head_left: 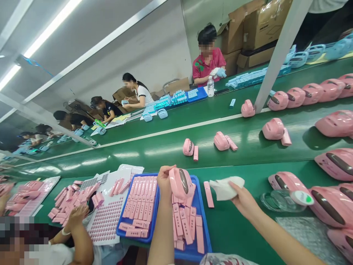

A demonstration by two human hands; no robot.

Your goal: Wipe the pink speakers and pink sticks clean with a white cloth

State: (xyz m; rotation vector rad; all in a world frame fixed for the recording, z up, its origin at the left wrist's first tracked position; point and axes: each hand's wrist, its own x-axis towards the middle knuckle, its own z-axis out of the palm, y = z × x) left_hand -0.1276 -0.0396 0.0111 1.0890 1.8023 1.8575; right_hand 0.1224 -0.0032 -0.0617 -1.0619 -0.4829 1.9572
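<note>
My left hand (165, 181) is closed around the edge of a glossy pink plastic housing (176, 184) with a dark oval window, tilted above a blue tray. A white cloth (224, 187) hangs from my right hand (239, 195), pinched between thumb and fingers, apart from the housing. Below the housing, the blue tray (205, 235) holds loose pink bars (185, 224) with small dark marks. One more pink bar (209, 194) lies on the green table just left of the cloth.
Another blue tray (121, 228) holds rows of pink bars. Pink housings (327, 206) and a clear plastic bottle (284, 200) lie at right. Beyond runs a green belt (154, 151) carrying pink parts. A co-worker's hand (77, 217) is at left, near sticker sheets (106, 224). A metal post (281, 55) rises behind.
</note>
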